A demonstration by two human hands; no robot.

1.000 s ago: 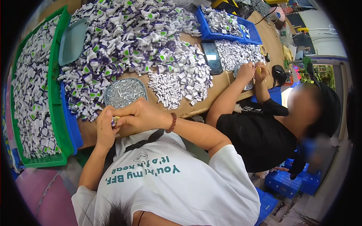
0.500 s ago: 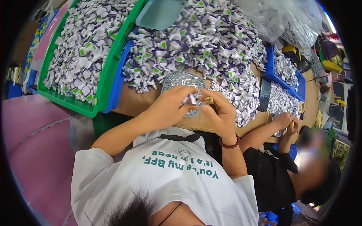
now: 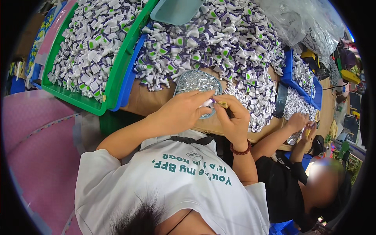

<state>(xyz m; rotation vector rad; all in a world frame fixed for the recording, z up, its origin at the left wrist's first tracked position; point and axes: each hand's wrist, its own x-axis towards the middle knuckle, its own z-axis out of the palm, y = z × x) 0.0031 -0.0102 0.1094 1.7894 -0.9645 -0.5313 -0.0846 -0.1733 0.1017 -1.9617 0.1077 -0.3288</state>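
Observation:
Above the near table edge my left hand (image 3: 182, 111) is closed in a pinch on a small white-and-purple plastic part (image 3: 208, 103). Close against it, my right hand (image 3: 235, 117) has its thumb and fingers pressed together at the part's purple end; whatever else they hold is too small to make out. A yellowish piece (image 3: 223, 104), perhaps a finger wrap, shows at the right fingertips. Just beyond and partly beneath the hands is a light-blue bowl (image 3: 176, 88) of thin silver metal pins (image 3: 199, 81).
A large pile of white, purple and green plastic parts (image 3: 235, 43) covers the table. More fill a green crate (image 3: 107, 84) at left. A blue-grey tray (image 3: 176, 11) lies on the pile. At right, a co-worker's hands (image 3: 299, 123) work beside a blue bin (image 3: 289, 72).
My hands have come together, with the right fingertips now at the part held in my left. The whole view has shifted slightly.

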